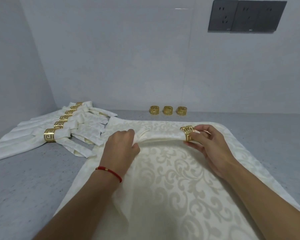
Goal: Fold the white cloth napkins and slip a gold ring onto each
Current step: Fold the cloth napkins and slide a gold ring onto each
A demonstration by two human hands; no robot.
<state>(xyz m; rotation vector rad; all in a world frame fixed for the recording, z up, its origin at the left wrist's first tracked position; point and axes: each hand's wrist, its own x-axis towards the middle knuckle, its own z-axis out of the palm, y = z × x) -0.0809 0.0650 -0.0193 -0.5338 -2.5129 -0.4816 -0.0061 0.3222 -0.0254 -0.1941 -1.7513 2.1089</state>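
At frame centre, our left hand grips the rolled white damask napkin while our right hand pinches the gold fretwork ring on its end, which we judge must slide inward next.

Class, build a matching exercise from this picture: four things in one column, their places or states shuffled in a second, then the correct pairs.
Things
1. left hand
2. right hand
3. three spare gold rings
4. ringed napkins

Places or states
A. in a row by the wall
B. lined up at the left
C. pinches a gold ring
D. grips the rolled napkin

Pairs: 1-D, 2-C, 3-A, 4-B
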